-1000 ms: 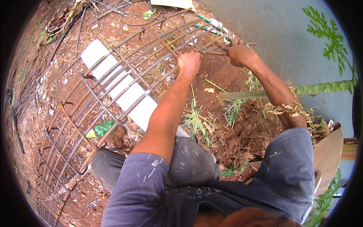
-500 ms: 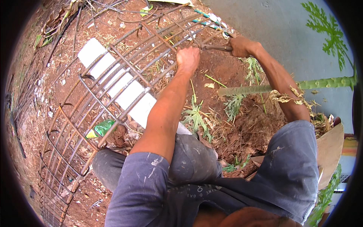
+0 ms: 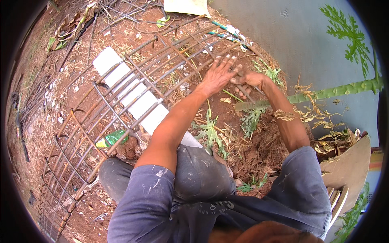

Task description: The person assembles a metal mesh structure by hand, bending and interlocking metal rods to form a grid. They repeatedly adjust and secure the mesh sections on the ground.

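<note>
A long cage of rusty steel bars [image 3: 160,99] stretches from the lower left to the top middle. At its right end my left hand [image 3: 217,77] lies with its fingers stretched out and slightly apart, its fingertips beside the bar ends. Close against it, my right hand [image 3: 252,81] is closed on dark metal pincers [image 3: 244,86]. Two thin handle ends stick out below the right hand's fingers. The pincers' jaws are hidden between the two hands, so I cannot tell what they touch.
A white slab [image 3: 139,96] lies beneath the cage. A green bottle [image 3: 114,137] is at the left. A cut green stem [image 3: 332,92] reaches in from the right by the grey wall [image 3: 291,44]. Loose rods [image 3: 121,16] lie far left; a board [image 3: 348,174] leans at the right.
My right hand has come down toward me with the pincers, away from the wall side. My left hand has moved right, from a closed grip at the cage to stretched fingers.
</note>
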Demonstrator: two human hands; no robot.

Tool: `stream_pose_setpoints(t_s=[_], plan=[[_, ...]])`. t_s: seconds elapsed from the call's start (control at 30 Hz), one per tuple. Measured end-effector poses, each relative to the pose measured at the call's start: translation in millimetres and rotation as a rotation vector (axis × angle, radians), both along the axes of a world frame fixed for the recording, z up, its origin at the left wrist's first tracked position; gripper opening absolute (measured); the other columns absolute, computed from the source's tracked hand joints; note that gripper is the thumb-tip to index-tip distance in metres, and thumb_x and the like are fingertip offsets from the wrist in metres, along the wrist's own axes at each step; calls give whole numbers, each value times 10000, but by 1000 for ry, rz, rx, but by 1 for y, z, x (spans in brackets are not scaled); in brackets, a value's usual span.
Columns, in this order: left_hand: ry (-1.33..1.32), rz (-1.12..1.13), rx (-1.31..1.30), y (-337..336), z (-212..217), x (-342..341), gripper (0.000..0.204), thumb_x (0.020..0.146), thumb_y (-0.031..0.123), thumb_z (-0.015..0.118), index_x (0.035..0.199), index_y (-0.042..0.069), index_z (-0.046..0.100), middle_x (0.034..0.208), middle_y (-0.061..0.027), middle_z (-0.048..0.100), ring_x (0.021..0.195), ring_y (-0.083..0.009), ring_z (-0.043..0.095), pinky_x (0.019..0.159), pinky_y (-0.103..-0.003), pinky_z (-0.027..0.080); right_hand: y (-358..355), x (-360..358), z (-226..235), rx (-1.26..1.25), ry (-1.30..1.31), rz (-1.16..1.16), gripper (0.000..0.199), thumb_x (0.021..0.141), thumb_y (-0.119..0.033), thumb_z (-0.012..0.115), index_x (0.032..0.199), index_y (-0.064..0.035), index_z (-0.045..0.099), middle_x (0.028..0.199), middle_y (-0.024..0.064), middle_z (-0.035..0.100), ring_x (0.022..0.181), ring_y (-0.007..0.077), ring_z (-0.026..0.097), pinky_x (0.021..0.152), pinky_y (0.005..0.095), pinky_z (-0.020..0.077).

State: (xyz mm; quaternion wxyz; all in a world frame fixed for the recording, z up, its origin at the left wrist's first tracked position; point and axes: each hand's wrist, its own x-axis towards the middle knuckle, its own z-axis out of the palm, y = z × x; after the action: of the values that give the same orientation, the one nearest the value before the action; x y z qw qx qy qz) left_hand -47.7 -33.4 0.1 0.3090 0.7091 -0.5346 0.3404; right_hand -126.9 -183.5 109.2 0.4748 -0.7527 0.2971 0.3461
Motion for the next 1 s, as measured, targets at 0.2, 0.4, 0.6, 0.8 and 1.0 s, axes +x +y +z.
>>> stream_pose_setpoints(t_s=[0.2,0.4,0.6,0.8,1.0], plan=[[389,-201,427,-30,28,7,479,765,202,680,1215,84,571,1061,-155,662,1043,-339,617,852,-468,501,47,-18,22,-1361,-309,651,830,660,-521,798,1245,8,543,862,169,679,872,297,680,776,507,533],[587,-317,675,-45,40,24,322,779,66,608,1100,37,610,997,-163,666,1017,-346,626,892,-459,494,43,-10,34,-1263,24,693,374,817,-206,626,1126,6,636,887,233,675,866,302,683,811,445,523],[186,-439,334,-4,-13,-6,350,794,128,649,1142,119,613,1152,-168,569,1222,-364,481,1057,-458,390,57,-52,-53,-774,-134,-8,317,870,-171,596,1091,55,611,983,293,651,921,423,642,841,451,491],[168,-372,266,6,-33,-18,593,747,122,698,1301,165,492,1329,-156,452,1267,-344,435,1122,-472,305,55,-54,-57,-112,-134,-208,282,947,-212,566,1067,43,575,869,180,676,710,253,679,569,385,565],[296,-412,349,-19,6,-8,611,670,104,747,1249,124,551,1285,-139,533,1189,-312,502,997,-471,399,57,-37,24,-397,-31,113,496,859,-357,680,1141,32,554,994,177,675,857,261,674,719,390,569]])
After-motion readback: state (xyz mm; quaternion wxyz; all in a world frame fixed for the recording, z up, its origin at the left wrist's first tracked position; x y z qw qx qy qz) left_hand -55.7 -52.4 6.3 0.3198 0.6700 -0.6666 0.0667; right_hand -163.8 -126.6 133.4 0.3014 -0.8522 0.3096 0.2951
